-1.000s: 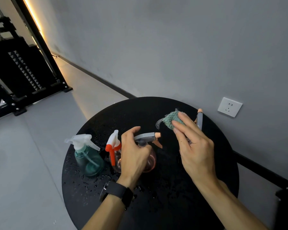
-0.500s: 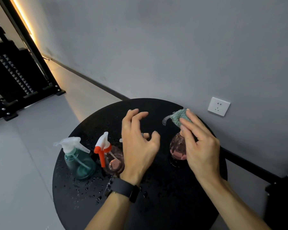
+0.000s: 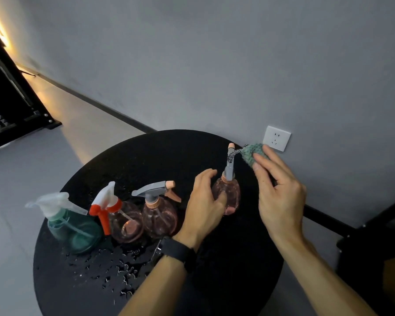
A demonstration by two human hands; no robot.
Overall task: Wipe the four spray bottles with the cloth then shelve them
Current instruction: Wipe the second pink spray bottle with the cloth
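We stand over a round black table (image 3: 169,151) with water droplets (image 3: 114,272) spattered across the part nearest us. A white wall socket (image 3: 276,137) sits on the grey wall just beyond the table's far right edge, and a dark rack (image 3: 7,106) stands on the floor well off to the table's left.

Three bottles line the table's left side, close together: a green bottle (image 3: 74,229) outermost, then a pink bottle with a red trigger (image 3: 123,221), then a pink bottle with a grey head (image 3: 159,215). Between these and our grasp, nothing blocks the way.

Our left hand (image 3: 203,208) curls around the fourth pink bottle (image 3: 229,197) toward the table's far right, thumb on its belly. Our right hand (image 3: 278,192) pinches the teal cloth (image 3: 251,153) in its fingertips just beside that bottle's sprayer head.
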